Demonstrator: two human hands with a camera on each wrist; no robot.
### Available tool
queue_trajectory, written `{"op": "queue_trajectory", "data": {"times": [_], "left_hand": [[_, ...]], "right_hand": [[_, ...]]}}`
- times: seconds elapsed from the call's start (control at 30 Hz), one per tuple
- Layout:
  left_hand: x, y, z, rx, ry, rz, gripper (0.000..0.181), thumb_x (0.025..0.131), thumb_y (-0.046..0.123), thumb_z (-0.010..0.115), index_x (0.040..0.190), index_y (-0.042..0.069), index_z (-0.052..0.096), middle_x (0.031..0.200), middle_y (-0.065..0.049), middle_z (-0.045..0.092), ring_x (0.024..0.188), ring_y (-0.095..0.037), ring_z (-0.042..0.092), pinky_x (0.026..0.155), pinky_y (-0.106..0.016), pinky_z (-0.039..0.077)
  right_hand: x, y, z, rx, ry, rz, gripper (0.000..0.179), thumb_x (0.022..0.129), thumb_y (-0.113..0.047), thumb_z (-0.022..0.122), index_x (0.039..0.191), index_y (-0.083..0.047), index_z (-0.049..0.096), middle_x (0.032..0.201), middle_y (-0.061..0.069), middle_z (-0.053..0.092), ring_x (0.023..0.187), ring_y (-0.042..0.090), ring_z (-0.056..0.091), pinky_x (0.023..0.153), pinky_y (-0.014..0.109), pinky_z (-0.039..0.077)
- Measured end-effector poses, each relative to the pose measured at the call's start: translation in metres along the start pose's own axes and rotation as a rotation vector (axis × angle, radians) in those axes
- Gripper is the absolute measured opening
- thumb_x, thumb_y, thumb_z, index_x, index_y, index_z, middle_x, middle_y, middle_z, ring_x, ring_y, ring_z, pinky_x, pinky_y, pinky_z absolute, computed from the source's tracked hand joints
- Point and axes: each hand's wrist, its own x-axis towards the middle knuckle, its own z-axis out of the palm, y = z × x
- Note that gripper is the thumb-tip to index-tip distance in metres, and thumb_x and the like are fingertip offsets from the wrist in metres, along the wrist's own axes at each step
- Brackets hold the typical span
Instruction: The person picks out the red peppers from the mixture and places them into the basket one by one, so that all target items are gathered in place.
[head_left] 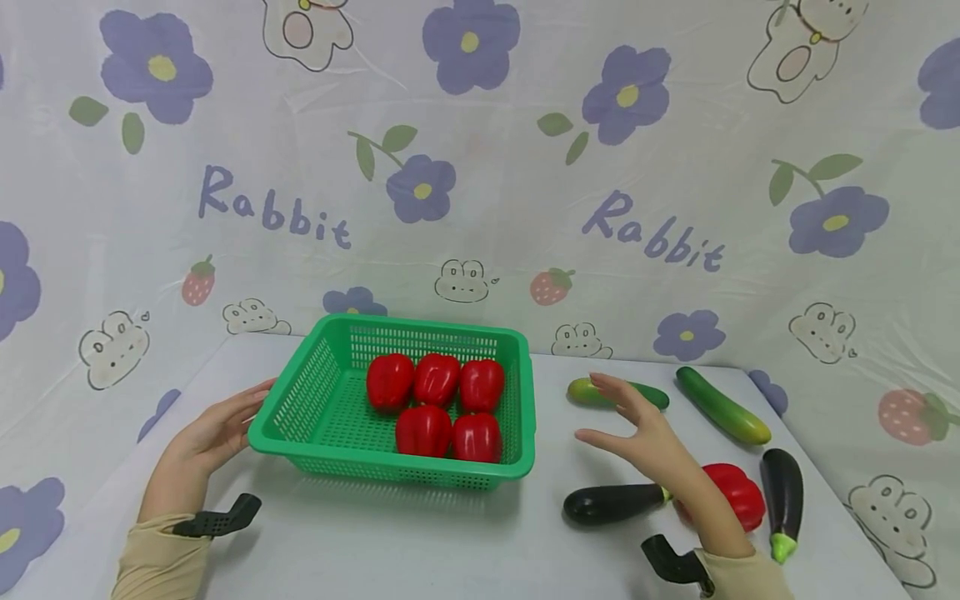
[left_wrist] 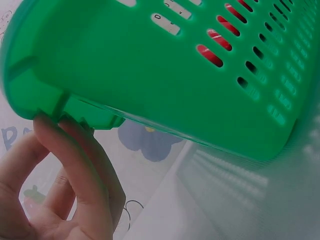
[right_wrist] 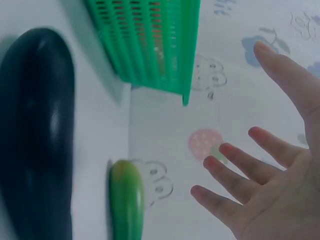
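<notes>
A green plastic basket (head_left: pixel 330 462) holds several red bell peppers (head_left: pixel 423 430), mostly toward its right side. My left hand (head_left: pixel 217 429) is at the basket's left end, fingers bent and fingertips at the underside of the rim. In the left wrist view, the fingers and thumb of the left hand (left_wrist: pixel 80 175) come together at that rim. My right hand (head_left: pixel 637 425) is held apart from the basket, thumb and fingers spread and nothing between them. Below it lies a dark eggplant (head_left: pixel 611 504); behind its fingertips is a green-yellow cucumber (head_left: pixel 648 395).
Farther right lie a larger cucumber (head_left: pixel 720 406), a second eggplant (head_left: pixel 782 496) and a loose red bell pepper (head_left: pixel 738 493), partly hidden by my right forearm. A patterned cloth (head_left: pixel 480 150) with flowers and rabbits hangs behind the white table (head_left: pixel 375 542).
</notes>
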Motion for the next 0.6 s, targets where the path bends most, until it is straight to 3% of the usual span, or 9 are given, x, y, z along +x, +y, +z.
{"op": "queue_trajectory", "data": {"times": [0.3,0.6], "left_hand": [[0.001,-0.001,-0.001,-0.016,0.016,-0.005,0.032,0.104,0.013,0.043,0.110,0.028,0.071,0.113,0.013,0.069,0.100,-0.006,0.067,0.081,-0.023,0.057],[0.002,0.000,-0.001,-0.025,0.009,-0.007,0.033,0.104,0.013,0.043,0.110,0.028,0.072,0.112,0.013,0.070,0.099,-0.007,0.067,0.080,-0.023,0.058]], "right_hand": [[-0.027,0.017,-0.020,-0.029,0.062,0.035,0.079,0.083,-0.035,0.077,0.148,-0.013,0.037,0.150,0.013,0.043,0.139,0.034,0.038,0.113,0.060,0.029],[-0.050,0.035,-0.038,-0.057,0.108,0.185,0.088,0.083,-0.042,0.076,0.152,-0.012,0.030,0.154,0.017,0.036,0.142,0.038,0.031,0.113,0.062,0.027]]}}
